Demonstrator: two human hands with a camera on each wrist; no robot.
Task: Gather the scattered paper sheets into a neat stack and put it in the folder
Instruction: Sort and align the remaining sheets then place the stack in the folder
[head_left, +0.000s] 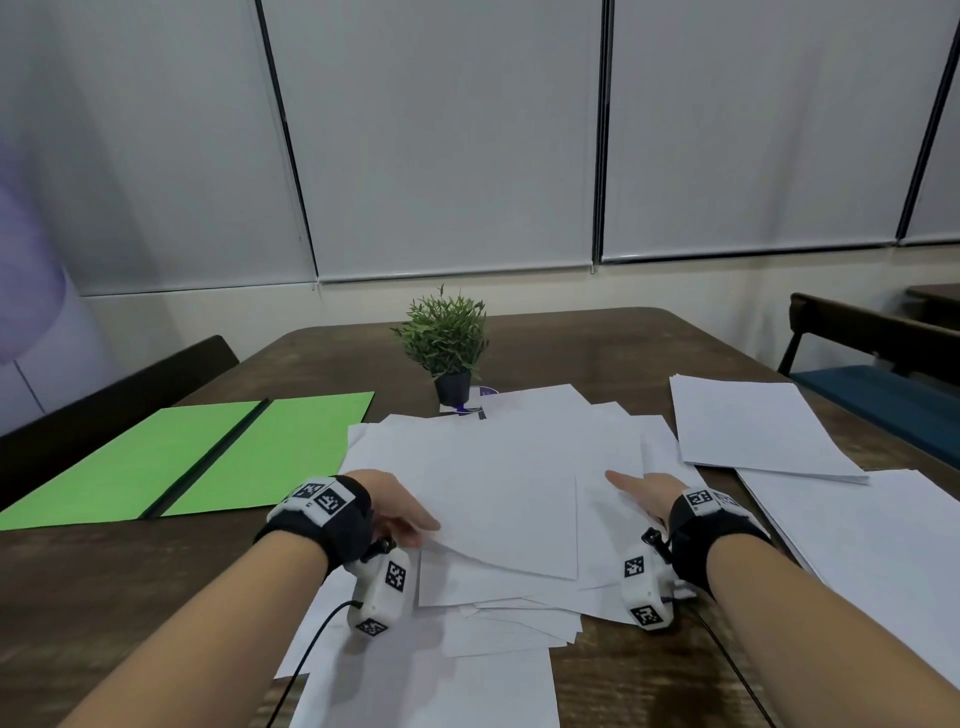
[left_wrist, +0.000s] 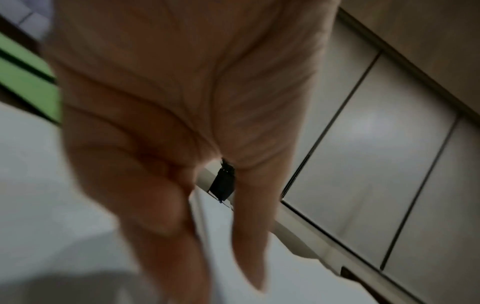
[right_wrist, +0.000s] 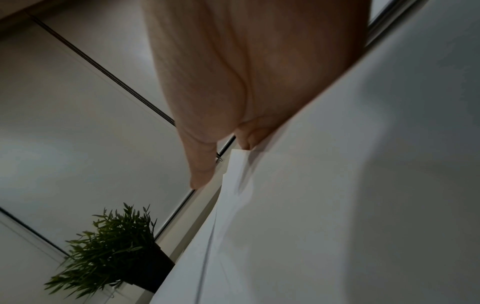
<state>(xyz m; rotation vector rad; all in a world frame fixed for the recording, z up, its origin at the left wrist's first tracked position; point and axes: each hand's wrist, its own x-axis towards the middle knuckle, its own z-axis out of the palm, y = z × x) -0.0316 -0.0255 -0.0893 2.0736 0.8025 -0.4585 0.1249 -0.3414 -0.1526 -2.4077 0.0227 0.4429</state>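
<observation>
At the near edge of the table (head_left: 130, 561), the left hand (head_left: 395, 506) and right hand (head_left: 641, 491) lie loose and flat-fingered against the 2 sides of the loose paper pile (head_left: 498, 499), clasping nothing. The squeeze will likely go best with both palms upright, pushing inward evenly so fanned corners slide square rather than buckle. Further sheets (head_left: 753, 421) wait toward the right edge, and the open green folder (head_left: 197, 457) lies toward the far left.

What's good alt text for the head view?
Two hands, left hand and right hand, rest at the sides of a loose pile of white paper sheets on a brown table. An open green folder lies left, a potted plant behind.
</observation>
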